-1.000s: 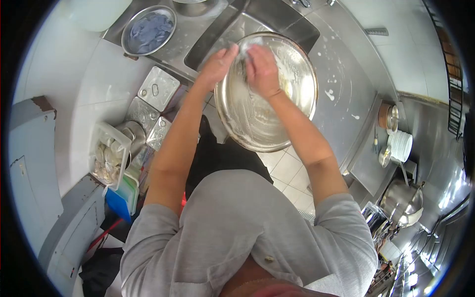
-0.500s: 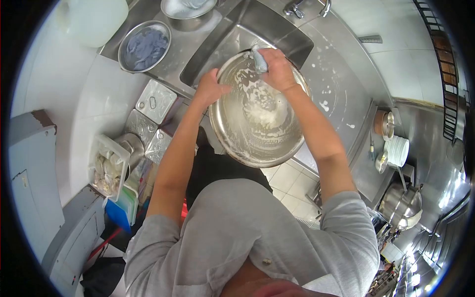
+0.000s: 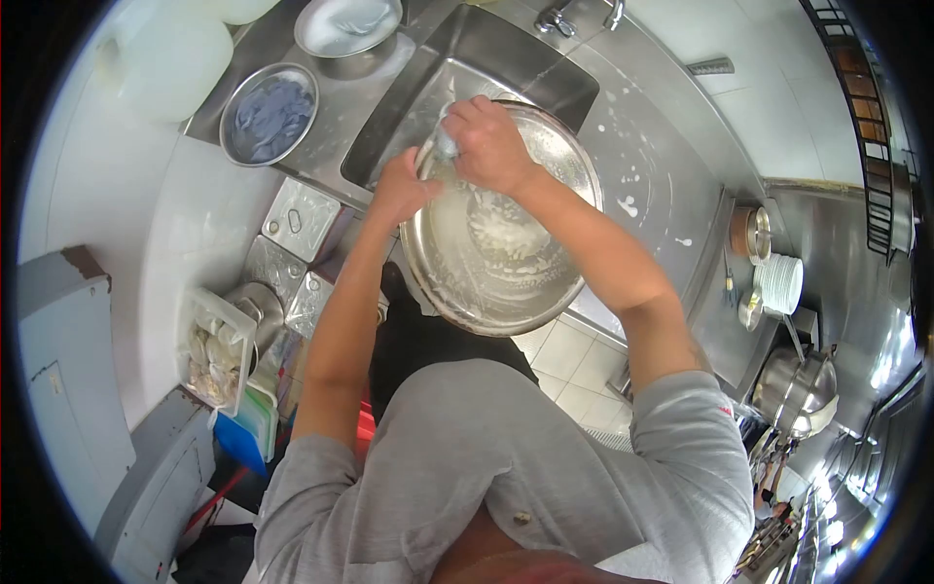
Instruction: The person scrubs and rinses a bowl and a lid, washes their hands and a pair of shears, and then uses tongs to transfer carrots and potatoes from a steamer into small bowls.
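The left hand (image 3: pixel 404 185) is holding the rim of a big shiny bowl (image 3: pixel 506 263), its grip pressed together on the edge. The right hand (image 3: pixel 486 146) is squeezing a wet cloth (image 3: pixel 446 144) against the bowl's soapy inside, near the left hand. The bowl is tilting at the front edge of the sink (image 3: pixel 457 68). A small bowl with a blue rag (image 3: pixel 269 114) is sitting on the surface (image 3: pixel 336 107) to the left.

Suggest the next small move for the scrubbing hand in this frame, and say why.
Probably sweep the right hand with its cloth from the far rim down across the middle of the steel bowl. Suds lie swirled over the bowl's centre, the cloth sits at the upper left edge, and the left hand grips the rim there, steadying the bowl over the sink.
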Demonstrator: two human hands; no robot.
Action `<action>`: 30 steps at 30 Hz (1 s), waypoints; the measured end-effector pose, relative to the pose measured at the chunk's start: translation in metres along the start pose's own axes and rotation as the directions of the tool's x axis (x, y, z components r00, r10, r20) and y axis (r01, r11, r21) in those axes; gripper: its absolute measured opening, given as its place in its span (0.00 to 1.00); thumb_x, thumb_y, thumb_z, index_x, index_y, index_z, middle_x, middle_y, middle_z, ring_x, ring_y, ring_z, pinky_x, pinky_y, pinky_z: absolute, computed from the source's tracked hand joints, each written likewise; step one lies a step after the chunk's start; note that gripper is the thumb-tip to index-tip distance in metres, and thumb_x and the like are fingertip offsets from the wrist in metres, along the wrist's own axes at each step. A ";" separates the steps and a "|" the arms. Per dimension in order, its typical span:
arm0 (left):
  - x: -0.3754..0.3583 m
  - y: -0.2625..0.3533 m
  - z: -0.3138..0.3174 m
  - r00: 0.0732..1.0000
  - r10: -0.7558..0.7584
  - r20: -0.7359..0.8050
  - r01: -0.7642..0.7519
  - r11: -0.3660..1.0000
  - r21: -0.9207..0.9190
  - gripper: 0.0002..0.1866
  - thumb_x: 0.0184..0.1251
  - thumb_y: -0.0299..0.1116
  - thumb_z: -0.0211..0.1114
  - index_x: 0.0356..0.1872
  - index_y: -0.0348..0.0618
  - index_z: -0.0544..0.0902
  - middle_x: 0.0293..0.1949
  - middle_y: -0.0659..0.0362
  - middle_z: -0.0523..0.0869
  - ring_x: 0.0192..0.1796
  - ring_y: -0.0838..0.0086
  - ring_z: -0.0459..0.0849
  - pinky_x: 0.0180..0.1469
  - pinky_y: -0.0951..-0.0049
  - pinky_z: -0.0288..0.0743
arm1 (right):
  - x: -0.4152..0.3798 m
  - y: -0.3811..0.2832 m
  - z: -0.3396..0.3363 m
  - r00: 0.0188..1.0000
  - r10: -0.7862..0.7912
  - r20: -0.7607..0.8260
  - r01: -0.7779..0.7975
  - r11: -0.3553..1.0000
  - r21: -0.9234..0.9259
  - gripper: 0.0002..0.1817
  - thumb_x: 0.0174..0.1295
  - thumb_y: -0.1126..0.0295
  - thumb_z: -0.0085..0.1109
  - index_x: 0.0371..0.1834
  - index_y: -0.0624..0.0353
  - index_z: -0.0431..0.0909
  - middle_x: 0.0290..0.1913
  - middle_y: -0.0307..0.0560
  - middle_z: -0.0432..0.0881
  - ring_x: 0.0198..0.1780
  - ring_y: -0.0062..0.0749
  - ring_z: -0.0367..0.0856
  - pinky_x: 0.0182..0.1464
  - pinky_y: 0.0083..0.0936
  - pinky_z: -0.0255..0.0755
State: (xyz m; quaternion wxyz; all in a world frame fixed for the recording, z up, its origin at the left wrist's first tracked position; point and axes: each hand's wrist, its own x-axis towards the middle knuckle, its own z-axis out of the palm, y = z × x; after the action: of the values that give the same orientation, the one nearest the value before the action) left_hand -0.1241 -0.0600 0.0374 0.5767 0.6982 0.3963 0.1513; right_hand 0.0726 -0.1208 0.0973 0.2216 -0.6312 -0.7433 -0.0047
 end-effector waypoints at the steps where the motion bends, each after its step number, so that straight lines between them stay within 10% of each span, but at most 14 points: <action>1: -0.002 -0.003 0.001 1.000 -0.004 -0.004 0.004 1.000 -0.022 0.26 0.49 0.33 0.74 0.50 0.32 0.82 0.42 0.45 0.89 0.44 0.60 0.89 0.50 0.63 0.79 | -0.003 0.000 -0.002 1.000 0.000 0.001 0.000 0.999 -0.040 0.19 0.42 0.77 0.64 0.42 0.57 0.85 0.48 0.50 0.83 0.51 0.49 0.79 0.55 0.40 0.76; 11: -0.003 -0.022 -0.003 0.998 -0.056 0.023 0.054 0.996 0.072 0.26 0.54 0.24 0.73 0.56 0.30 0.81 0.46 0.52 0.90 0.44 0.73 0.87 0.51 0.71 0.80 | -0.049 0.076 0.016 0.820 0.573 -0.006 -0.565 0.806 -0.179 0.16 0.47 0.72 0.63 0.42 0.55 0.86 0.51 0.44 0.82 0.56 0.48 0.78 0.55 0.42 0.79; 17: -0.014 -0.007 -0.002 0.995 -0.094 0.017 0.096 0.986 -0.137 0.24 0.54 0.26 0.74 0.54 0.30 0.81 0.45 0.52 0.90 0.45 0.72 0.87 0.50 0.71 0.80 | -0.045 0.054 0.006 0.880 0.475 -0.023 -0.473 0.870 -0.142 0.20 0.47 0.72 0.62 0.47 0.56 0.85 0.53 0.44 0.81 0.59 0.48 0.77 0.58 0.42 0.78; 23: -0.019 0.006 -0.005 0.997 -0.078 0.014 0.079 0.994 -0.080 0.23 0.54 0.25 0.72 0.53 0.30 0.82 0.45 0.52 0.90 0.44 0.73 0.87 0.49 0.70 0.80 | -0.119 0.085 -0.009 0.700 0.713 -0.050 -0.702 0.673 -0.231 0.19 0.48 0.71 0.64 0.46 0.56 0.86 0.52 0.51 0.83 0.58 0.53 0.78 0.58 0.44 0.79; 26: -0.019 0.011 -0.006 0.998 0.033 -0.047 -0.029 0.996 0.086 0.23 0.51 0.29 0.73 0.49 0.30 0.83 0.40 0.49 0.91 0.42 0.69 0.89 0.47 0.67 0.81 | -0.069 0.066 0.013 0.807 0.577 -0.129 -0.590 0.798 -0.122 0.16 0.46 0.70 0.65 0.41 0.57 0.86 0.49 0.52 0.83 0.56 0.53 0.78 0.53 0.43 0.80; 30: -0.024 0.007 -0.003 0.998 -0.054 -0.027 0.051 0.991 -0.123 0.21 0.53 0.28 0.74 0.49 0.30 0.83 0.41 0.52 0.91 0.39 0.73 0.88 0.43 0.70 0.82 | -0.031 0.030 0.014 0.867 0.497 -0.037 -0.493 0.845 -0.207 0.13 0.48 0.68 0.64 0.38 0.56 0.85 0.48 0.52 0.82 0.54 0.52 0.80 0.53 0.45 0.80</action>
State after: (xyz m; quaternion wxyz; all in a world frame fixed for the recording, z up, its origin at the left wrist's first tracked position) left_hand -0.1383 -0.0755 0.0509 0.6161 0.6487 0.4131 0.1704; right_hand 0.0994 -0.1401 0.0665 0.1408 -0.8211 -0.5528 -0.0202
